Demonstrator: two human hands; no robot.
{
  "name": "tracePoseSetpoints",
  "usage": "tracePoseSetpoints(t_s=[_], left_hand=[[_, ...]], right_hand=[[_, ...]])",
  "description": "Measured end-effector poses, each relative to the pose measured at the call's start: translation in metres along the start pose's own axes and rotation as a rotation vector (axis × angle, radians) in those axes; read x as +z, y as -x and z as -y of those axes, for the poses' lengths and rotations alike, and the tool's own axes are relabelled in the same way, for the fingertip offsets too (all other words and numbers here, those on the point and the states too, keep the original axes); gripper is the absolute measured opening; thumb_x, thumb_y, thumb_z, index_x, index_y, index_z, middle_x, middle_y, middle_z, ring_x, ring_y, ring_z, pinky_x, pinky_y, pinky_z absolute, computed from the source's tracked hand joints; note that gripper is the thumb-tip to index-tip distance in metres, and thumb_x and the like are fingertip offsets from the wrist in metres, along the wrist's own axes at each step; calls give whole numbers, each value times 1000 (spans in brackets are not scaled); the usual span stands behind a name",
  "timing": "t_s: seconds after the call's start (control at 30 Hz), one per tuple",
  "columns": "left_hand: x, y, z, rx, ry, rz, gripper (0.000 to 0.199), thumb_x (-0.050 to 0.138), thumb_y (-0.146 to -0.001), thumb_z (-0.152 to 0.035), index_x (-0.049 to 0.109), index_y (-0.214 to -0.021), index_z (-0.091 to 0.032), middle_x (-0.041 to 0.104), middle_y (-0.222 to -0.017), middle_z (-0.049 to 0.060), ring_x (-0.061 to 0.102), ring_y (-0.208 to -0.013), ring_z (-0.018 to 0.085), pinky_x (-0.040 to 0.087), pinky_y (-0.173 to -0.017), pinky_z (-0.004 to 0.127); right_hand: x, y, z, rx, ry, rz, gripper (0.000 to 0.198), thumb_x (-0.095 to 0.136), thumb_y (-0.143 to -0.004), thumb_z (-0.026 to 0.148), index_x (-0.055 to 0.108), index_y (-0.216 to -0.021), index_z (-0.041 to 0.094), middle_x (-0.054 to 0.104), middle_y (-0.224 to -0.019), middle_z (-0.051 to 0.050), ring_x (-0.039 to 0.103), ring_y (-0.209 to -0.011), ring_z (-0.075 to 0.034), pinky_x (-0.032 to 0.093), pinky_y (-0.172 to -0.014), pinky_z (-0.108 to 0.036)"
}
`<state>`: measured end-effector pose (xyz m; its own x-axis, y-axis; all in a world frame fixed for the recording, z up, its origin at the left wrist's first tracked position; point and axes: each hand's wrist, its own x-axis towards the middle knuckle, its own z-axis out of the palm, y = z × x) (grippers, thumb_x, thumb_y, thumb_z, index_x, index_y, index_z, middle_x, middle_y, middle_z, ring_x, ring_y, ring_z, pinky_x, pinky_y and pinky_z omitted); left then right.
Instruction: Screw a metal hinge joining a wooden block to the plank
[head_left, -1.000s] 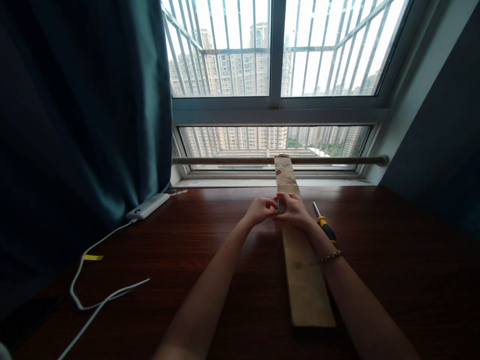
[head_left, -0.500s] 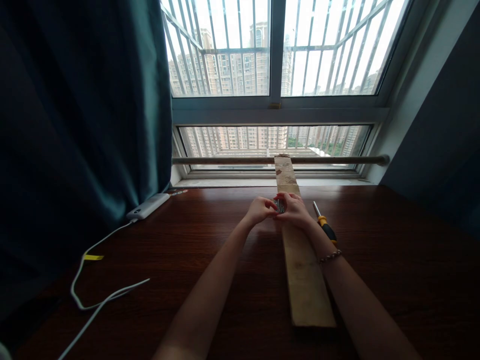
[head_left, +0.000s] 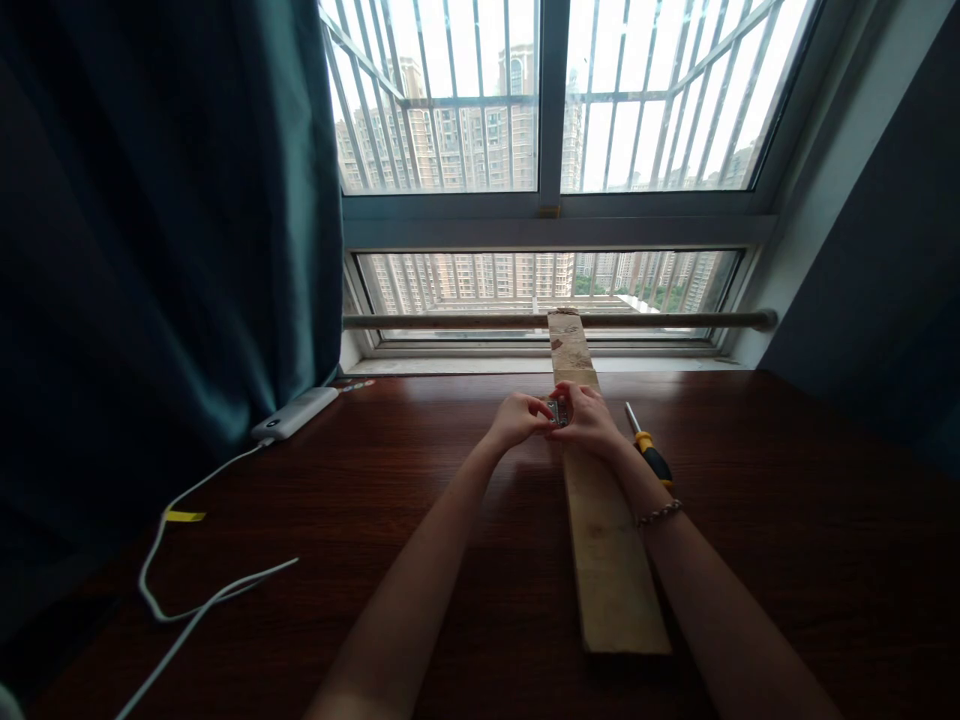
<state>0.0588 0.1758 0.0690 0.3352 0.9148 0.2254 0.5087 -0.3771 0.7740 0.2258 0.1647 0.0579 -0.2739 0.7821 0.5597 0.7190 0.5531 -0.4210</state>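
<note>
A small silvery metal hinge (head_left: 558, 411) is held between both hands, over the wooden board. My left hand (head_left: 519, 420) pinches its left side with thumb and fingertips. On the other side my right hand (head_left: 589, 420) curls thumb and fingers around the right edge, covering part of it. Beneath the right hand runs the long pale board (head_left: 619, 560), its far end reaching the rail at the window. A screwdriver (head_left: 649, 447) with a yellow and black handle lies right of the board, beside my right forearm.
A white power strip (head_left: 298, 413) sits at the left by the dark blue curtain (head_left: 187, 200). Its white cable (head_left: 217, 600) loops over the reddish-brown table (head_left: 360, 480). Along the window's bottom runs a horizontal rail (head_left: 675, 321).
Both hands stay in nearly the same place on the hinge. The fingers of my right hand have shifted very slightly, and a little more of the metal shows.
</note>
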Motion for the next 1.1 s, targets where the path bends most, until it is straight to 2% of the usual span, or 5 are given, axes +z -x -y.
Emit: tracePoseSetpoints(t_s=[0.23,0.37,0.73,0.93,1.1], left_hand=[[1,3,-3,-75,182,24,27,67,-53,-27,69,-73,-9,45,-49,-4,35,-47,6,26,-46,20],[0,2,-5,30,86,-12,22,68,-52,-26,70,-68,-12,41,-46,-5,32,-47,6,22,-46,20],[1,3,-2,121,47,-24,23,65,-56,-31,69,-69,-12,41,-50,-5,32,-50,6,24,-48,20],[0,4,-2,-42,289,16,31,68,-53,-31,67,-74,-9,45,-51,-4,35,-49,6,28,-48,19],[-3,3,-1,-7,260,90,29,71,-51,-30,69,-72,-10,46,-50,-4,35,-49,5,28,-48,19]], right_hand=[[-1,0,-2,-18,-5,7,71,73,-47,46,45,-108,22,62,-100,-3,49,-98,-24,34,-87,-38],[0,1,-2,-12,-15,6,71,72,-48,47,45,-108,22,61,-101,-3,49,-99,-25,35,-86,-38],[-2,-1,-2,-4,-15,24,69,72,-47,44,47,-107,23,61,-100,-3,49,-99,-24,34,-86,-39],[-5,0,1,11,-10,43,66,73,-47,41,48,-105,24,61,-99,-3,48,-99,-25,33,-86,-39],[-4,0,1,8,-9,40,69,73,-46,42,47,-106,23,61,-100,-3,48,-98,-24,33,-86,-38]])
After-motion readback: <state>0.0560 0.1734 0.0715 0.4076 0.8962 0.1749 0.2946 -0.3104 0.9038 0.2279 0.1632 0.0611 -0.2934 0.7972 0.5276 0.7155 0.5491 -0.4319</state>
